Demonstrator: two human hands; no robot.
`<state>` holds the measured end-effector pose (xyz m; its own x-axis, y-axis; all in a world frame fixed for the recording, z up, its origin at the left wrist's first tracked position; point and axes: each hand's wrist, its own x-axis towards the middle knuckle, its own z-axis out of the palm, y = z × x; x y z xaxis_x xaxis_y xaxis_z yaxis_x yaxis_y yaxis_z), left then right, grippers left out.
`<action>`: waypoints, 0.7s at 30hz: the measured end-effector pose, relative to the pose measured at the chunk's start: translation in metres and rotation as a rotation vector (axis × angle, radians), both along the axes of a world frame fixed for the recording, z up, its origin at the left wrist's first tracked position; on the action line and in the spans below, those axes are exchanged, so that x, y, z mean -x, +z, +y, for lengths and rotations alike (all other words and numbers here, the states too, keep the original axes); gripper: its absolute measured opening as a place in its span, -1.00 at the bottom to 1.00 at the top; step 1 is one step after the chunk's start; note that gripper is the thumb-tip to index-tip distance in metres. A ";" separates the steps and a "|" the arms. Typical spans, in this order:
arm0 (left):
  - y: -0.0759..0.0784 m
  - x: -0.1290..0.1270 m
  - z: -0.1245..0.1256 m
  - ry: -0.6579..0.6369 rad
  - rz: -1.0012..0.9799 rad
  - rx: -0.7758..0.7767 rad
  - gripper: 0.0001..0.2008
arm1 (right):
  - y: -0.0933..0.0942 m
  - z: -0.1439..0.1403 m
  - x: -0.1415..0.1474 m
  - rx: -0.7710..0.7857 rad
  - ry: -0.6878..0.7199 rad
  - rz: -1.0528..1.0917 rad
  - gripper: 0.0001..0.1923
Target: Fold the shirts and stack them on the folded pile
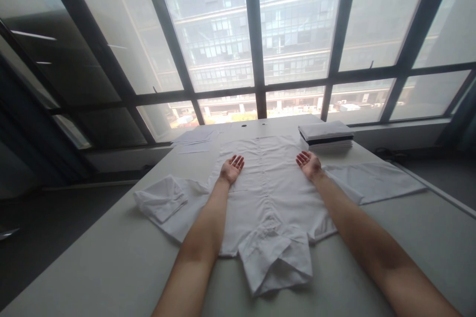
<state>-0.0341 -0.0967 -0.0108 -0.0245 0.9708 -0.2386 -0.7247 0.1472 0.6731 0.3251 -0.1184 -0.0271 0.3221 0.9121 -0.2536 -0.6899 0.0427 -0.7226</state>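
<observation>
A white button-up shirt (260,178) lies spread on the table, front side up, its collar (275,257) toward me and its hem at the far end. One sleeve (165,203) is bunched at the left; the other sleeve (375,183) stretches flat to the right. Over the left half of the shirt is my left hand (232,169), palm up with the fingers loosely curled apart, holding nothing. My right hand (309,163) is above the shirt's right edge, also palm up, empty and open. Whether either hand touches the cloth I cannot tell.
On the white table (111,257), a stack of folded white and black cloth (327,134) stands at the far right, just beyond my right hand. Thin white sheets (195,139) lie at the far left. Large windows (215,25) rise behind the table.
</observation>
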 end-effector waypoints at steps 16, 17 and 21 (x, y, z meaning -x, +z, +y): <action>-0.001 -0.013 0.002 0.046 0.139 -0.012 -0.48 | 0.000 -0.011 0.042 -0.041 0.288 -0.131 -0.80; -0.001 -0.013 0.003 0.064 0.142 -0.002 -0.48 | -0.001 -0.010 0.040 -0.022 0.218 -0.147 -0.81; 0.000 -0.013 0.006 0.215 0.191 -0.014 -0.51 | -0.004 -0.003 0.025 -0.066 0.014 -0.207 -0.74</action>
